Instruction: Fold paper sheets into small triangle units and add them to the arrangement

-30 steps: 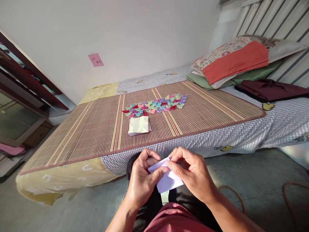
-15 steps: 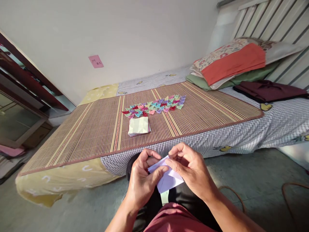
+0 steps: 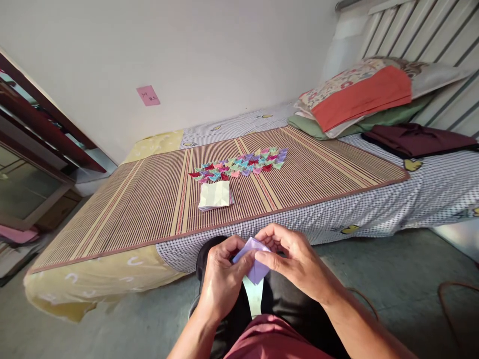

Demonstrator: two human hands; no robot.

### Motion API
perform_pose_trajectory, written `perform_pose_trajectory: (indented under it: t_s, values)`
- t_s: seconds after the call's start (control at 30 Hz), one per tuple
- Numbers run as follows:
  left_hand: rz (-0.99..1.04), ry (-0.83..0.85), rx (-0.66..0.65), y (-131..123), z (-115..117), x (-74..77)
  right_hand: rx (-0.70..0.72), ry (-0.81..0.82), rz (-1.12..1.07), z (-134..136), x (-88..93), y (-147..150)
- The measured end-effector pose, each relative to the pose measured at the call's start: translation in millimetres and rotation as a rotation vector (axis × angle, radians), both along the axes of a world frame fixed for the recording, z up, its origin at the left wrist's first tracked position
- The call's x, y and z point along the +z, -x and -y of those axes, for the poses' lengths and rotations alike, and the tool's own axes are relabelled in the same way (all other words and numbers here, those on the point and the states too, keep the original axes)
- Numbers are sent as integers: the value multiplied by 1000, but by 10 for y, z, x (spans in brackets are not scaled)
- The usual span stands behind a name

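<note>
A partly folded sheet of lilac origami paper (image 3: 258,271) is between my two hands, above my lap. My left hand (image 3: 228,271) pinches its left side, thumb on top and fingers behind. My right hand (image 3: 290,262) grips the upper right edge, its thumb lying across the paper near the left thumb. The paper now has a diamond-like outline with a point at the bottom; its underside is hidden. Ahead on the bed lies a stack of creased paper squares (image 3: 214,195), pale yellow on top. Just behind it, several small folded paper pieces (image 3: 239,165) in many colours stand in rows.
A striped bamboo mat (image 3: 149,199) covers most of the bed. Pillows (image 3: 362,99) and a folded maroon cloth (image 3: 419,139) lie at the right, by the slatted headboard (image 3: 422,30). A pink note (image 3: 148,95) is on the wall. A cable (image 3: 449,309) runs over the floor.
The lilac paper has gone from a wider, flatter shape with a broad lower flap to a narrower diamond. Both hands keep hold of it, and the right hand has shifted slightly.
</note>
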State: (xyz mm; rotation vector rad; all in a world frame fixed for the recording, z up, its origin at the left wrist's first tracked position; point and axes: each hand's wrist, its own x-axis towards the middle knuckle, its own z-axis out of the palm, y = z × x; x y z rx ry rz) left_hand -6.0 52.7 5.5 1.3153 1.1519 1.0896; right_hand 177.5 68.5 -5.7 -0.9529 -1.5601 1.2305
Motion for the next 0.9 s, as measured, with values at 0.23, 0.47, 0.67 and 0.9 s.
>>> perform_pose_trajectory:
  t_s: [0.23,0.47,0.67,0.9]
  values:
    - [109,-60,62,-6,-42,-57,-2,58,-7,-3,-73,50]
    - [129,-85,55,4,-19,-54,3,78,-106,32,-85,86]
    - [292,62,-1,28,-34,-92,20,68,-110,50,-87,73]
    - [369,87,56,-14,-19,-98,-44,67,-142,62,-100,93]
